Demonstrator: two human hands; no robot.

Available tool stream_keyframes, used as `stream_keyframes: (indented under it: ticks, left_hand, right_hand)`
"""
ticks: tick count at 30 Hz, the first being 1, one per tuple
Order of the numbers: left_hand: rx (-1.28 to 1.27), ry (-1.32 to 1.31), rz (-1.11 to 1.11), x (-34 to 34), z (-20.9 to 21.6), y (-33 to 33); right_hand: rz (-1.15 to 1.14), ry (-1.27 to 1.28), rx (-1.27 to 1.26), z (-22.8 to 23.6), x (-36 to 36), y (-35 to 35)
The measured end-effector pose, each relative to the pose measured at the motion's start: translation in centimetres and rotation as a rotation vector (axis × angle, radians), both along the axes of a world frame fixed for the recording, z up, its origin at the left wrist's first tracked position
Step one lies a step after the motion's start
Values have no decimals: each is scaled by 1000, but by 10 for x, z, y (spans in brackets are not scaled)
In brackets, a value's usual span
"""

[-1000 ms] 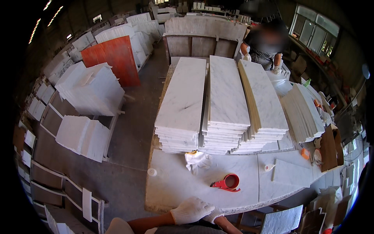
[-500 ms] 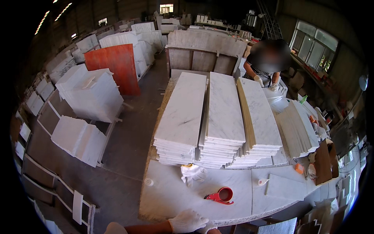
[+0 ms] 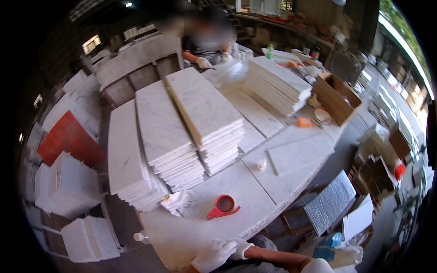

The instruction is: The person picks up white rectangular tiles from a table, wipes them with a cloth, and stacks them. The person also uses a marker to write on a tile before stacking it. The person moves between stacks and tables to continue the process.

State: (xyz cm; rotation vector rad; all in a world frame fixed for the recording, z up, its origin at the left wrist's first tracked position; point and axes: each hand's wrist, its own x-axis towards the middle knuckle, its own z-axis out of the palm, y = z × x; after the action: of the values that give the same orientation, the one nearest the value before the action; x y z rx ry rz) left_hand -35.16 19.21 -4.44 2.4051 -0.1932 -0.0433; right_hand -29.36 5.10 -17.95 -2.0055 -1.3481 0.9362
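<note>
My left hand (image 3: 211,255), in a white glove, lies spread on the near edge of the white marble table (image 3: 255,195) and holds nothing. My right hand (image 3: 242,248), also gloved, sits right beside it and is mostly hidden behind it; its bare forearm comes in from the lower right. A red tape dispenser (image 3: 223,205) lies on the table a short way beyond both hands. Left of the dispenser is a crumpled white glove (image 3: 178,201).
Three tall stacks of long marble slabs (image 3: 200,118) fill the table's middle, with a lower stack (image 3: 277,84) further right. A small white bottle (image 3: 141,236), a small tape roll (image 3: 261,164), an orange roll (image 3: 304,122) and a cardboard box (image 3: 337,98) are about. Another person (image 3: 205,38) works at the far end.
The view has swung and tilted, so the table now runs diagonally and looks closer. My gloved hands stay at the near table edge. The dispenser and crumpled glove have not moved.
</note>
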Motion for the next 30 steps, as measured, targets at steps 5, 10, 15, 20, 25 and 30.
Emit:
stream_keyframes:
  ticks: [5, 10, 15, 20, 25, 30]
  left_hand:
    - [76, -208, -156, 34, -19, -54]
    - [23, -268, -272, 77, -25, -135]
    - [-91, -275, -384, 122, -36, -224]
    - [33, -157, -488, 148, -41, -260]
    - [229, -28, -552, 173, -69, -253]
    - [299, 89, -404, 211, -100, -226]
  right_hand:
    - [-82, 122, -4, 12, 28, -55]
    - [-150, 183, -75, 52, 79, -152]
    - [-543, 193, -205, 25, 107, -281]
    - [-603, 138, -316, 2, 109, -399]
    - [-686, 164, -285, 13, 135, -404]
    - [-981, -120, 162, 2, 209, -325]
